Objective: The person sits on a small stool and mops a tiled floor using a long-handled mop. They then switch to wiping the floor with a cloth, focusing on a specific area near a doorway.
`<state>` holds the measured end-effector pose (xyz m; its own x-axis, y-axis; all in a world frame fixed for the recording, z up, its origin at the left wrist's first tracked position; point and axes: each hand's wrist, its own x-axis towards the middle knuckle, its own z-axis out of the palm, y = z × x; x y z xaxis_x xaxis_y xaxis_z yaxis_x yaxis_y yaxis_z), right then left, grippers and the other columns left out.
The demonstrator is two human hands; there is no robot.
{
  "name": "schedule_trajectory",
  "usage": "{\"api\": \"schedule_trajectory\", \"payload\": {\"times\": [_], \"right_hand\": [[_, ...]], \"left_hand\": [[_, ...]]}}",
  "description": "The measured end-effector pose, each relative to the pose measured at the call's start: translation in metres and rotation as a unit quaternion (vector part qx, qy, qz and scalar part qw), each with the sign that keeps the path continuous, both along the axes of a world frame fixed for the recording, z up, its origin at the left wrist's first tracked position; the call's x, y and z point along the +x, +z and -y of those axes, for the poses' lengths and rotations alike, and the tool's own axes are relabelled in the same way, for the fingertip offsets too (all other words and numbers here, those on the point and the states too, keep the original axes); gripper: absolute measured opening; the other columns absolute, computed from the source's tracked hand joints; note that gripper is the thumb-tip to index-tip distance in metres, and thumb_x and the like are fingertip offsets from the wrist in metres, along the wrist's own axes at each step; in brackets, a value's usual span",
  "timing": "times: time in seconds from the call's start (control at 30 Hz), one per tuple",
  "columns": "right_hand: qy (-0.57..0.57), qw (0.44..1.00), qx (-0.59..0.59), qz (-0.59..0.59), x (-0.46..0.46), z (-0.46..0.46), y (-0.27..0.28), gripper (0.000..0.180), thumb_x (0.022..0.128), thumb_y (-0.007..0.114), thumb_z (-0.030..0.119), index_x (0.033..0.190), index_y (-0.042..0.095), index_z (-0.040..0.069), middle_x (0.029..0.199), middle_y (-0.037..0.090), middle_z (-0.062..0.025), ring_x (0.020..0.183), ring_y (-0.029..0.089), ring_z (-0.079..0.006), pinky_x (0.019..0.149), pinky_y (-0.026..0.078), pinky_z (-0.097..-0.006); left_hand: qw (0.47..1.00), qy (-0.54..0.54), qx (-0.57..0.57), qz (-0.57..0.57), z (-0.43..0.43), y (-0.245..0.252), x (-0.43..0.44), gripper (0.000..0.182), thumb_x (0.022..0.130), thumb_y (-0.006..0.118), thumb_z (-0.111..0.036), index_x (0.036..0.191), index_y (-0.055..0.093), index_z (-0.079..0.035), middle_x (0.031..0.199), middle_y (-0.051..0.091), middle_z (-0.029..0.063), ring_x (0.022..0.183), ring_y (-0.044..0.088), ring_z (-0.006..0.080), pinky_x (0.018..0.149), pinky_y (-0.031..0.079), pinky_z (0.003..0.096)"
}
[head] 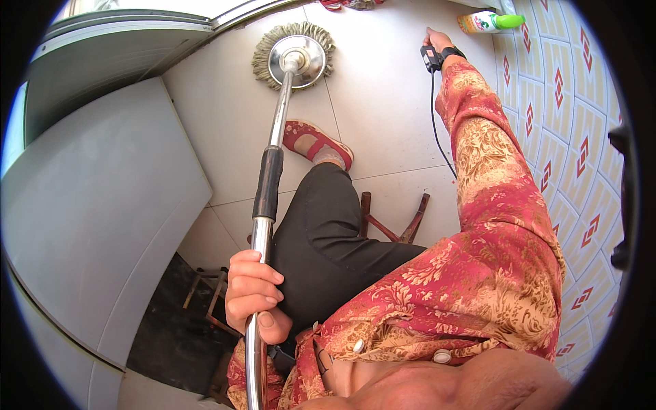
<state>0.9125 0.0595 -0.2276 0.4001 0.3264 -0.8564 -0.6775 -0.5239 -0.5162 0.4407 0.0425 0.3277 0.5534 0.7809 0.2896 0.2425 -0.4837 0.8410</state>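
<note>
My left hand is closed around the chrome upper pole of a mop, below its black grip sleeve. The pole slants away to a round metal disc ringed with grey-green string strands, which rest on the tiled floor. My right arm stretches far forward in a red and gold patterned sleeve. Over the floor, my right hand is small and pale in the glare, so its fingers are hard to read. A white and orange bottle with a green cap lies to its right.
Patterned wall tiles run along the right. Grey panels and a window or door frame fill the left. A wooden stool's legs stand beside my leg. Red cloth shows at the top edge. A cable hangs from my right wrist.
</note>
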Motion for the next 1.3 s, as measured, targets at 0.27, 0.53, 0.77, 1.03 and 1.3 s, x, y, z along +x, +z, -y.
{"api": "schedule_trajectory", "payload": {"times": [0.27, 0.53, 0.77, 1.03, 1.3], "right_hand": [[0.022, 0.998, -0.054, 0.017, 0.006, 0.007, 0.005, 0.038, 0.101, 0.046, 0.035, 0.074, 0.053, 0.008, 0.065, 0.056, -0.0056, 0.051, 0.053, -0.0173, 0.049, 0.045, -0.0306], [0.040, 0.996, -0.060, 0.047, 0.007, 0.006, 0.014, 0.033, 0.095, 0.048, 0.027, 0.071, 0.055, 0.006, 0.062, 0.055, -0.0057, 0.049, 0.051, -0.0169, 0.050, 0.046, -0.0307], [0.114, 0.993, 0.012, 0.009, -0.075, 0.057, 0.027, 0.042, 0.099, 0.050, 0.033, 0.066, 0.054, 0.008, 0.061, 0.054, -0.0058, 0.049, 0.047, -0.0166, 0.044, 0.036, -0.0309], [0.037, 0.992, -0.067, -0.103, -0.153, 0.108, 0.057, 0.038, 0.098, 0.055, 0.042, 0.075, 0.050, 0.012, 0.063, 0.053, -0.0001, 0.050, 0.049, -0.0111, 0.043, 0.033, -0.0241], [0.171, 0.976, -0.104, -0.084, -0.183, 0.098, 0.066, 0.041, 0.096, 0.060, 0.040, 0.067, 0.050, 0.013, 0.058, 0.052, -0.0003, 0.046, 0.047, -0.0117, 0.041, 0.032, -0.0268]], "left_hand": [[1.000, 0.007, -0.011, 0.010, -0.006, -0.003, 0.002, 0.022, 0.092, 0.054, -0.028, 0.080, 0.049, -0.010, 0.064, 0.052, 0.0017, 0.064, 0.056, 0.0188, 0.084, 0.043, 0.0430], [1.000, 0.012, -0.006, 0.018, -0.004, -0.008, -0.001, 0.023, 0.092, 0.054, -0.028, 0.079, 0.048, -0.010, 0.063, 0.051, 0.0012, 0.063, 0.056, 0.0187, 0.082, 0.043, 0.0433], [0.999, 0.028, -0.004, 0.032, -0.007, -0.012, -0.002, 0.024, 0.091, 0.054, -0.030, 0.077, 0.048, -0.011, 0.062, 0.049, 0.0010, 0.063, 0.055, 0.0189, 0.082, 0.042, 0.0435], [0.998, 0.038, -0.018, 0.043, -0.012, -0.016, 0.002, 0.023, 0.089, 0.055, -0.030, 0.078, 0.048, -0.010, 0.061, 0.049, 0.0019, 0.063, 0.054, 0.0198, 0.082, 0.041, 0.0438], [0.997, 0.038, -0.015, 0.059, -0.012, -0.020, 0.000, 0.023, 0.088, 0.054, -0.029, 0.077, 0.048, -0.010, 0.060, 0.049, 0.0020, 0.063, 0.053, 0.0198, 0.082, 0.041, 0.0438]]}}
